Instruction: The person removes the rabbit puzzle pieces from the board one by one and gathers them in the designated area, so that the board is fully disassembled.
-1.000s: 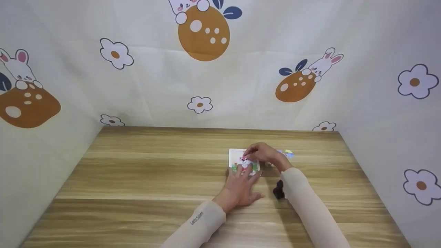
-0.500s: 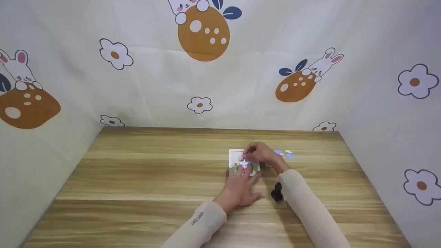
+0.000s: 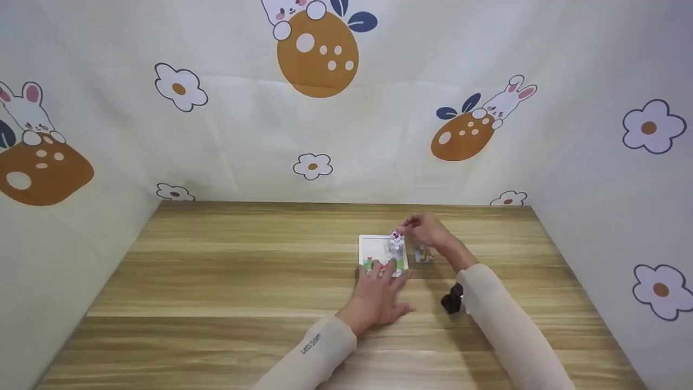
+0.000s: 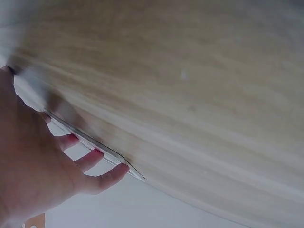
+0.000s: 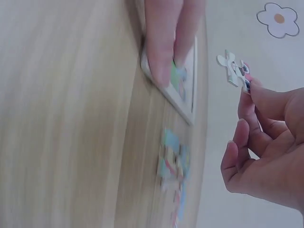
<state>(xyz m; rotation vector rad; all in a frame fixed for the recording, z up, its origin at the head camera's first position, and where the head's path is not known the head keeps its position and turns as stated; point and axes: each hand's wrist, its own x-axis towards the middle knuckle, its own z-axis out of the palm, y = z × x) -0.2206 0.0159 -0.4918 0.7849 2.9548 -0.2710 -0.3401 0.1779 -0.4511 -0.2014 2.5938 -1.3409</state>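
Note:
In the head view, a white-framed jigsaw puzzle board point(image 3: 373, 244) lies on the table, with green and red pieces along its near side. My left hand point(image 3: 376, 298) rests over the board's near edge with fingers spread; they reach along its rim point(image 4: 116, 159) in the left wrist view. Thumb and fingertips of my right hand point(image 3: 427, 232) pinch a puzzle piece point(image 5: 236, 71) printed with a white-and-pink animal face. It is held raised and overlaps the board's far right corner in the head view. My fingers hide part of the near row.
Several loose puzzle pieces point(image 3: 424, 254) lie close together just right of the board. A black wrist camera point(image 3: 452, 299) sits at my right cuff. Patterned curtains point(image 3: 243, 135) stand behind the table point(image 3: 243, 260) and on both sides.
My right hand has lifted the animal-face piece off the middle of the board and moved right with it, baring pale board there. The left hand has stayed in place.

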